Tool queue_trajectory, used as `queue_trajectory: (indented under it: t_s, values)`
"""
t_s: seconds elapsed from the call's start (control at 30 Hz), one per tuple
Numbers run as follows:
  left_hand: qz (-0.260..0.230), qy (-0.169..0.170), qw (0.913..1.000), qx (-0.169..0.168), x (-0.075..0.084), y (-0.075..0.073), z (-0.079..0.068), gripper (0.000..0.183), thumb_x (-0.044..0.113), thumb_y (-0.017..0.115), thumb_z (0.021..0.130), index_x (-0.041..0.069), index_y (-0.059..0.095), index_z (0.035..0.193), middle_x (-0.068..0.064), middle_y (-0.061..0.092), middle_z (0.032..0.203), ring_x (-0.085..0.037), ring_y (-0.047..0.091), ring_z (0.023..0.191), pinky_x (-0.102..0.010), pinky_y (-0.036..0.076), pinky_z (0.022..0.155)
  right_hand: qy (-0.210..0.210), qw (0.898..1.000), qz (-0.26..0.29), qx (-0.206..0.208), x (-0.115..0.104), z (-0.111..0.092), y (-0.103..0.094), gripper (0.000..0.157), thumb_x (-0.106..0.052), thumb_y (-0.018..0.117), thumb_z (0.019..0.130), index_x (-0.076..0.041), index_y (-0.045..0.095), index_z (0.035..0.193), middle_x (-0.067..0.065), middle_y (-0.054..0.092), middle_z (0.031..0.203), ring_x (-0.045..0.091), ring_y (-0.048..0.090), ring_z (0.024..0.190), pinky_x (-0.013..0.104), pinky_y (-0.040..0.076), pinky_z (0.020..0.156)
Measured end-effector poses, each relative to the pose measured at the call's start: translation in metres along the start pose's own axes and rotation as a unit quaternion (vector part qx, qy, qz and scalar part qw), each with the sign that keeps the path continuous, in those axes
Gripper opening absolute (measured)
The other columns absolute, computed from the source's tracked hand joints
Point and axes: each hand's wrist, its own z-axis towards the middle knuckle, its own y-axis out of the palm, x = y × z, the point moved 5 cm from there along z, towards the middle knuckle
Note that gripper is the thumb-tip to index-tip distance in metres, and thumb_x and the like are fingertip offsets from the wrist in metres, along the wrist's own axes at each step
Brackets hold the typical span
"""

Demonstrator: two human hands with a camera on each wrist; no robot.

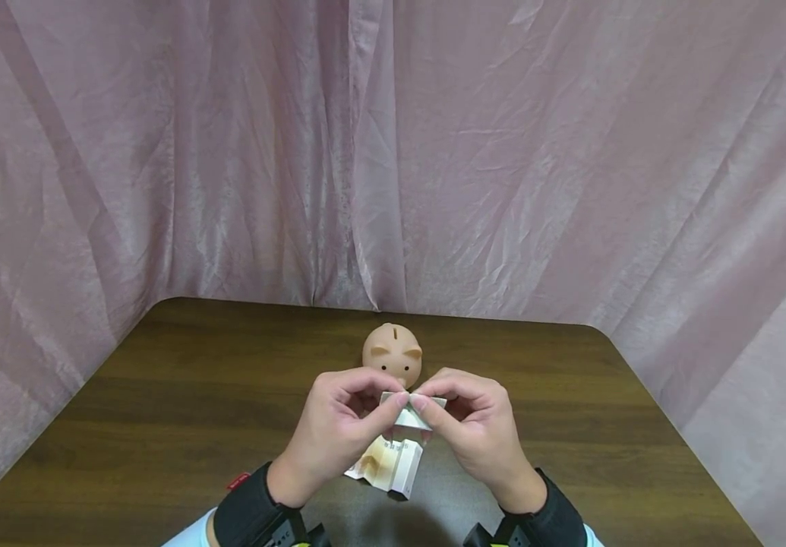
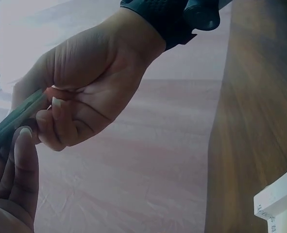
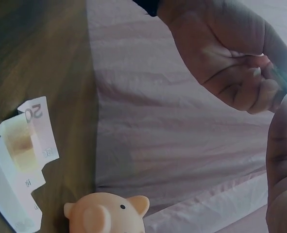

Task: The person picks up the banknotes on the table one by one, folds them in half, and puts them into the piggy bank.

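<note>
In the head view my left hand (image 1: 341, 422) and right hand (image 1: 475, 425) meet above the table. Between thumbs and index fingers they pinch a small folded pale green banknote (image 1: 413, 418), one hand at each side of its upper edge. The left wrist view shows the folded banknote (image 2: 17, 119) edge-on as a thin strip; its printed face cannot be made out. Below the hands lies another banknote (image 1: 393, 465), creased in zigzag folds, with a printed 20 visible in the right wrist view. Behind the fingertips stands a piggy bank (image 1: 391, 353), its snout partly covered.
A brown wooden table (image 1: 228, 380) with rounded far corners holds these things. Pink curtains (image 1: 502, 152) hang behind and beside it. The piggy bank has a slot (image 1: 396, 333) on top and faces me. Black straps (image 1: 245, 505) are around both wrists.
</note>
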Motion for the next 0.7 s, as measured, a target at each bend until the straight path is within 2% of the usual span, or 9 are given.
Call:
queue_trajectory:
  t_s: [0.13, 0.23, 0.4, 0.53, 0.7]
  values:
    - [-0.028, -0.015, 0.9994, 0.009, -0.003, -0.001, -0.001, 0.019, -0.021, 0.059, 0.080, -0.003, 0.063, 0.086, -0.013, 0.062, 0.067, -0.025, 0.055, 0.045, -0.036, 0.051, 0.040, 0.017, 1.000, -0.001, 0.014, 0.001, -0.001, -0.004, 0.015, 0.016, 0.058, 0.083, 0.004, 0.063, 0.089, 0.015, 0.058, 0.075, 0.019, 0.054, 0.052, 0.027, 0.048, 0.040]
    - [-0.040, -0.019, 0.9989, 0.012, -0.004, -0.001, -0.001, 0.019, -0.022, 0.058, 0.080, -0.004, 0.062, 0.085, -0.015, 0.062, 0.068, -0.029, 0.054, 0.044, -0.040, 0.051, 0.039, 0.021, 1.000, -0.005, 0.021, 0.001, -0.001, -0.007, 0.016, 0.017, 0.058, 0.083, 0.003, 0.063, 0.088, 0.014, 0.058, 0.073, 0.021, 0.054, 0.049, 0.026, 0.047, 0.039]
    - [-0.049, -0.025, 0.9984, 0.013, -0.004, -0.002, 0.000, 0.018, -0.021, 0.057, 0.081, -0.005, 0.062, 0.086, -0.015, 0.061, 0.068, -0.026, 0.054, 0.044, -0.041, 0.050, 0.039, 0.025, 0.999, -0.004, 0.022, 0.004, -0.002, -0.010, 0.016, 0.017, 0.058, 0.084, 0.003, 0.063, 0.089, 0.013, 0.057, 0.072, 0.023, 0.052, 0.047, 0.027, 0.047, 0.038]
    - [-0.053, -0.031, 0.9979, 0.021, -0.004, -0.003, 0.000, 0.017, -0.020, 0.057, 0.082, -0.004, 0.062, 0.086, -0.015, 0.060, 0.065, -0.020, 0.055, 0.046, -0.037, 0.051, 0.040, 0.035, 0.999, 0.004, 0.026, 0.006, -0.002, -0.011, 0.015, 0.017, 0.056, 0.085, 0.004, 0.062, 0.090, 0.014, 0.057, 0.073, 0.023, 0.053, 0.047, 0.029, 0.048, 0.038]
    - [-0.060, -0.033, 0.9974, 0.025, -0.004, -0.003, 0.000, 0.016, -0.020, 0.057, 0.082, -0.005, 0.062, 0.085, -0.016, 0.059, 0.064, -0.020, 0.056, 0.047, -0.034, 0.051, 0.040, 0.028, 0.999, 0.003, 0.030, 0.005, -0.002, -0.013, 0.016, 0.018, 0.056, 0.085, 0.005, 0.062, 0.090, 0.014, 0.057, 0.072, 0.022, 0.053, 0.047, 0.030, 0.048, 0.038]
